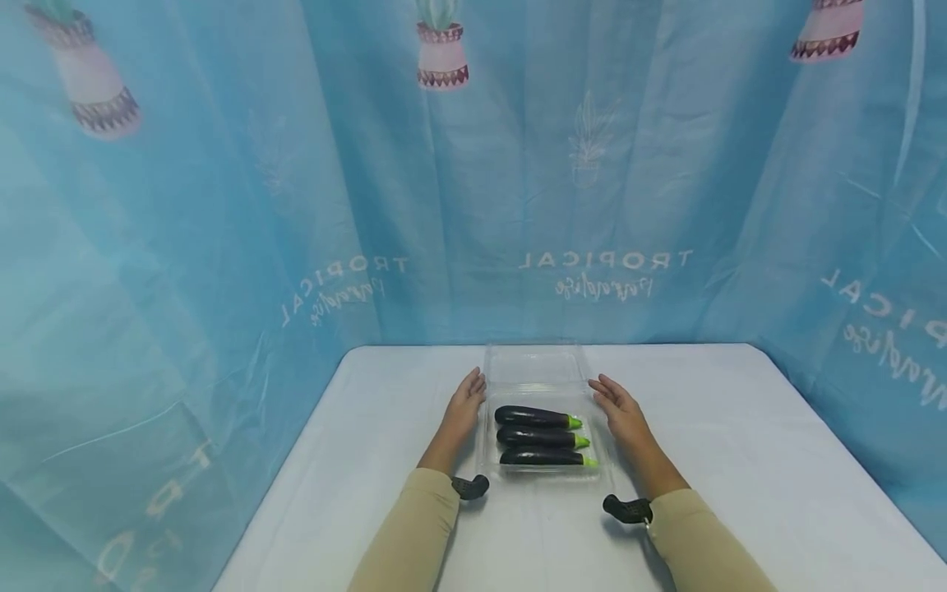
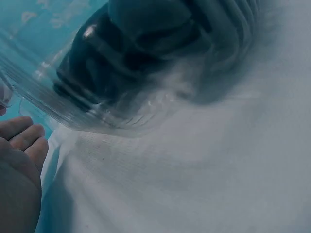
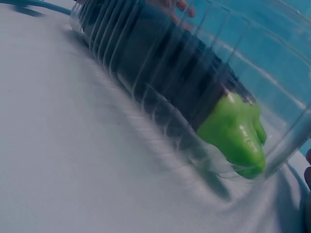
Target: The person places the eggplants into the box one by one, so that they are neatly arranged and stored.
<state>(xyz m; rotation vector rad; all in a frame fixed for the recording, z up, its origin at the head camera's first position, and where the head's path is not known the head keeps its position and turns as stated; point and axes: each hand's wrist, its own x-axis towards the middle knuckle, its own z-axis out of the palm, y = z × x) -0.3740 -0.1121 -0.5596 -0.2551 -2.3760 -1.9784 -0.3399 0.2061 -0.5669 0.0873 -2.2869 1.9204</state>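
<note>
Three dark eggplants (image 1: 536,437) with green stem ends lie side by side in a clear plastic clamshell box (image 1: 547,474). Its transparent lid (image 1: 536,363) is folded back, away from the person. At the box's left side is the left hand (image 1: 463,406), fingers extended near the hinge; contact is unclear. On the opposite side the right hand (image 1: 621,411) has its fingers loosely spread by the far right corner. Through the ribbed wall in the right wrist view, a green stem end (image 3: 235,133) shows, with few fingertips at the edge. The left wrist view shows a relaxed palm beside the box.
A white-covered table (image 1: 688,411) lies under the box and extends to both sides. Blue printed curtains (image 1: 547,181) hang behind it and along the left and right. A black wrist device (image 1: 627,509) sits at each sleeve cuff.
</note>
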